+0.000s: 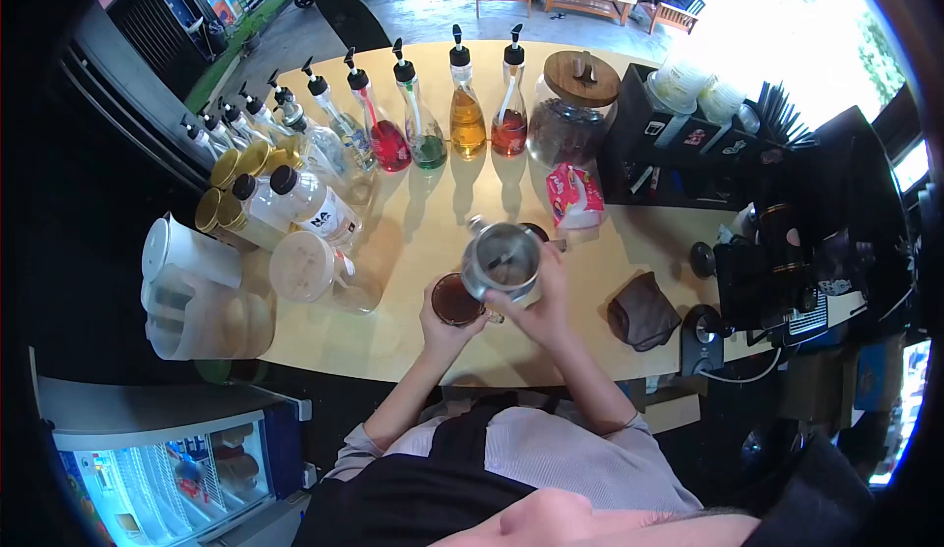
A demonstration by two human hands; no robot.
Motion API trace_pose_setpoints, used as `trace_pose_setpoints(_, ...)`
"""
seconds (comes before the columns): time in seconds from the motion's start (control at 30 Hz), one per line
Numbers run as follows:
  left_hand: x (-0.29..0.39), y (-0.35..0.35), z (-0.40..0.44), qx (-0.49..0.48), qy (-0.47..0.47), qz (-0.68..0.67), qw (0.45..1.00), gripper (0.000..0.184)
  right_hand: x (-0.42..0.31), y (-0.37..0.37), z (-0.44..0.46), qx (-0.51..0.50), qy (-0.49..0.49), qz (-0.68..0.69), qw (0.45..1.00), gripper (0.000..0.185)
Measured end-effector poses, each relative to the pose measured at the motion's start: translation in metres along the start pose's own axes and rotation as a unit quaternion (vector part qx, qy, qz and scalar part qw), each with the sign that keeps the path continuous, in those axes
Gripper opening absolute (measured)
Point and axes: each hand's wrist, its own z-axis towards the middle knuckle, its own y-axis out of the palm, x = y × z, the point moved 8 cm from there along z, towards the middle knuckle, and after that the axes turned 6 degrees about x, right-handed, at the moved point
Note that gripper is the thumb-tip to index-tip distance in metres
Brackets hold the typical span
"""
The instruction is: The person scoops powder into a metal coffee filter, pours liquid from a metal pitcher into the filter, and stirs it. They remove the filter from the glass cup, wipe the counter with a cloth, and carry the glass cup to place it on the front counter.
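The surface (634,244) is brightly and fairly evenly lit, while deep darkness is left beyond its left and right ends. Strong daylight is admitted past the far right corner, where the outdoors is burnt out to white. Soft shadows are thrown by the pump bottles (468,122) from the far edge toward the near edge. Pale glints are caught on the jug (504,270). A cold bluish glow is given off by the fridge (177,483) below the near left corner. Straight lines are bowed by the wide lens, and the frame's corners are blackened.
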Motion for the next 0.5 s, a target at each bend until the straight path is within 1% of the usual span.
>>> trace_pose_setpoints(0.03,0.001,0.001,0.001,-0.001,0.0,0.0,1.0,0.08,-0.005,0.003,-0.002,0.001,0.0,0.0,1.0,0.077)
trace_pose_setpoints(0.1,0.007,0.001,0.004,0.005,0.016,-0.064,0.998,0.079,-0.023,0.018,-0.008,-0.043,-0.047,0.045,0.997,0.077)
trace_pose_setpoints(0.13,0.007,0.001,0.005,-0.001,0.0,-0.023,1.0,0.076,-0.026,0.025,-0.011,-0.058,-0.065,0.033,0.996,0.076)
trace_pose_setpoints(0.17,0.0,0.001,0.005,-0.002,0.001,-0.022,1.0,0.076,-0.029,0.029,-0.013,-0.056,-0.064,0.033,0.996,0.076)
trace_pose_setpoints(0.23,-0.018,0.002,0.005,-0.024,-0.023,-0.034,0.999,0.071,-0.027,0.041,-0.017,-0.091,-0.004,0.064,0.994,0.083)
trace_pose_setpoints(0.27,-0.026,0.001,0.003,-0.032,-0.037,-0.03,0.998,0.066,-0.026,0.043,-0.017,-0.099,0.01,0.067,0.993,0.081)
trace_pose_setpoints(0.3,-0.023,0.002,0.002,-0.033,-0.037,-0.029,0.998,0.066,-0.025,0.043,-0.017,-0.099,0.011,0.067,0.993,0.081)
trace_pose_setpoints(0.37,-0.014,0.002,0.002,-0.006,-0.032,-0.082,0.996,0.062,-0.02,0.049,-0.019,-0.122,0.021,0.072,0.99,0.081)
trace_pose_setpoints(0.4,-0.014,0.002,0.003,-0.007,-0.031,-0.082,0.996,0.062,-0.017,0.05,-0.019,-0.121,0.021,0.072,0.99,0.081)
trace_pose_setpoints(0.47,-0.013,0.005,0.003,-0.043,-0.017,-0.061,0.997,0.06,-0.016,0.052,-0.021,-0.13,0.007,0.073,0.989,0.083)
trace_pose_setpoints(0.5,-0.011,0.006,0.004,-0.043,-0.017,-0.061,0.997,0.06,-0.015,0.052,-0.021,-0.131,0.008,0.073,0.989,0.083)
